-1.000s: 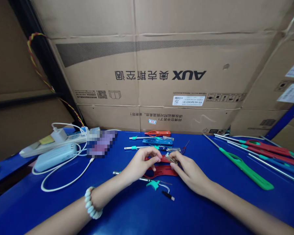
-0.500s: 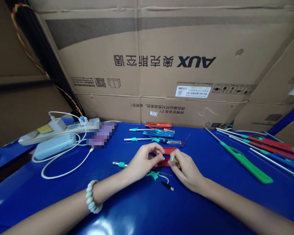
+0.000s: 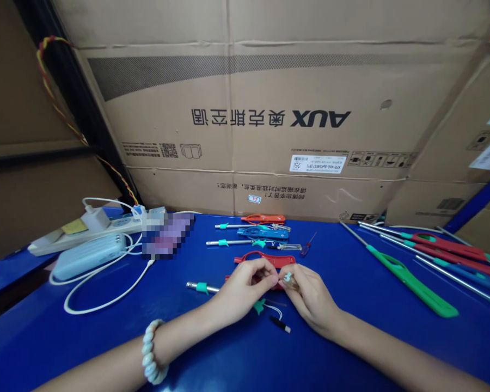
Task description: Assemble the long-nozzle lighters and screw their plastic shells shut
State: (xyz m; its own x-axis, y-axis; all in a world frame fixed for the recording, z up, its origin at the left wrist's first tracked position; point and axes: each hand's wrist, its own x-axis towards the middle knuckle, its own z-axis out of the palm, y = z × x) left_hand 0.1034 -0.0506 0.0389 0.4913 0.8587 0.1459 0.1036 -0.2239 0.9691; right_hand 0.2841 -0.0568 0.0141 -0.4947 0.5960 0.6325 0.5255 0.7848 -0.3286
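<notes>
Closing the gap, the bare left hand [image 3: 249, 287] drew right up to the bare right hand [image 3: 310, 296], touching or nearly so; that brought the work to the fingertips, near the long red plastic handle piece [image 3: 280, 262]; the right fingers gripped a small translucent part with a pale-green tip [image 3: 288, 278]; the left curled towards a pinch, its contents impossible to tell; the lower red plastic piece [image 3: 281, 287] sat mostly hidden.

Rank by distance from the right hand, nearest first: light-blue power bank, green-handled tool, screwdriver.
From the right hand:
1. Screwdriver, just beyond it.
2. Green-handled tool, to its right.
3. Light-blue power bank, far left.
</notes>
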